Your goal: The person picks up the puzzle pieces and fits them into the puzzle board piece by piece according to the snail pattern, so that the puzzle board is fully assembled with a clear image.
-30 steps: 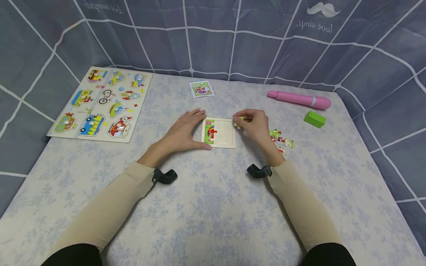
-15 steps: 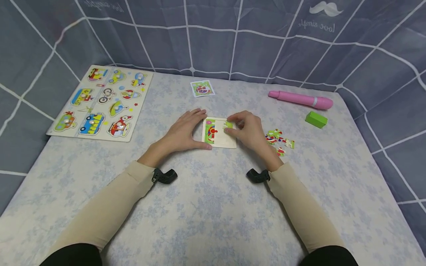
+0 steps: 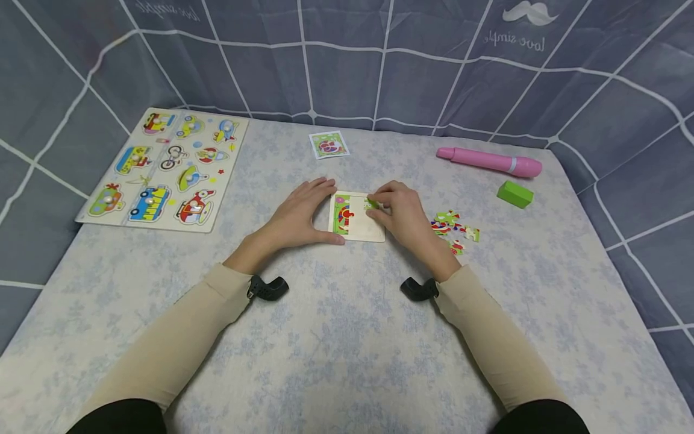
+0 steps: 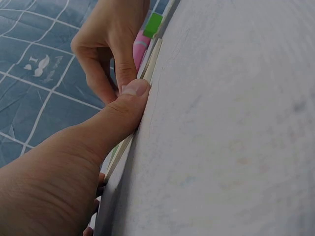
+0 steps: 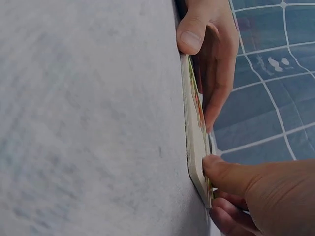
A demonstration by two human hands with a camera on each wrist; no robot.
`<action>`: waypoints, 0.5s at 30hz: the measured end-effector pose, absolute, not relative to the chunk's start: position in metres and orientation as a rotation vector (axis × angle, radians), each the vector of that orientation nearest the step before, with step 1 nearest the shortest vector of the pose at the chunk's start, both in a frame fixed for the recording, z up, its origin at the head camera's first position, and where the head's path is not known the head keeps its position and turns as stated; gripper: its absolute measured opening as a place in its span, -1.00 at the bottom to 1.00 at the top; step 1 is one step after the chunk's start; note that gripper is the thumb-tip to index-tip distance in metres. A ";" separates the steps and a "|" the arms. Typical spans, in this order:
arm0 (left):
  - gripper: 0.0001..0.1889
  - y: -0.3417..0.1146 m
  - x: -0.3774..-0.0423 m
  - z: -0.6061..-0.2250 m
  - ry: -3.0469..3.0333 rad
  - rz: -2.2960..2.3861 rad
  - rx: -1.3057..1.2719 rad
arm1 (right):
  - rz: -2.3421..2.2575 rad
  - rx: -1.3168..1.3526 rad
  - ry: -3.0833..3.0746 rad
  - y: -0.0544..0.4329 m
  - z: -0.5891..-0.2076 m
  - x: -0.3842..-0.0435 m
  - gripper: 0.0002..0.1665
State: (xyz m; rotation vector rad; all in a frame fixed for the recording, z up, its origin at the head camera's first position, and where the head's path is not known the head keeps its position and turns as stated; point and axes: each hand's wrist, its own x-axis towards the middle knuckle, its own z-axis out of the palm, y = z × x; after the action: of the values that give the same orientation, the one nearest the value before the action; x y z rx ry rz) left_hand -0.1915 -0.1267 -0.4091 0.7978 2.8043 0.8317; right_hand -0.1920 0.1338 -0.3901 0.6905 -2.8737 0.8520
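A small wooden puzzle tray (image 3: 364, 230) lies on the table in the head view. Fitted along its left side is a strip of red and green pieces (image 3: 342, 215). My left hand (image 3: 297, 217) holds the tray from the left, thumb on the near edge and fingers by the far left corner. In the left wrist view its thumb (image 4: 115, 115) presses the tray's edge. My right hand (image 3: 403, 211) pinches a green puzzle piece (image 3: 371, 204) over the tray's far right corner. Fingers partly cover that piece; whether it is seated cannot be told.
Several loose puzzle pieces (image 3: 454, 229) lie right of the right hand. Behind the tray is a small picture card (image 3: 329, 145). A vehicle peg puzzle board (image 3: 165, 172) lies at the left, a pink stick-shaped object (image 3: 488, 161) and a green block (image 3: 515, 194) at the right.
My right hand has brought the green puzzle piece leftward from the tray's right edge to inside its far right corner. The left hand stays on the tray.
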 end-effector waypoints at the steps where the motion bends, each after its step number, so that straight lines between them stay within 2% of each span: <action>1: 0.22 -0.127 -0.192 -0.409 2.804 0.830 0.796 | 0.850 0.697 -2.872 0.134 -0.390 -0.192 -0.57; 15: 0.22 -0.125 -0.192 -0.407 2.806 0.821 0.792 | 0.891 0.716 -2.845 0.136 -0.394 -0.191 -0.58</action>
State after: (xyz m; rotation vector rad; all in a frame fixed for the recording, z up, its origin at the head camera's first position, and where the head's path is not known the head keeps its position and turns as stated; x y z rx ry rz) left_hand -0.1917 -0.1254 -0.4074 0.7917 2.8059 0.8209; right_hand -0.1914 0.1357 -0.3936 0.7161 -2.8454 0.8908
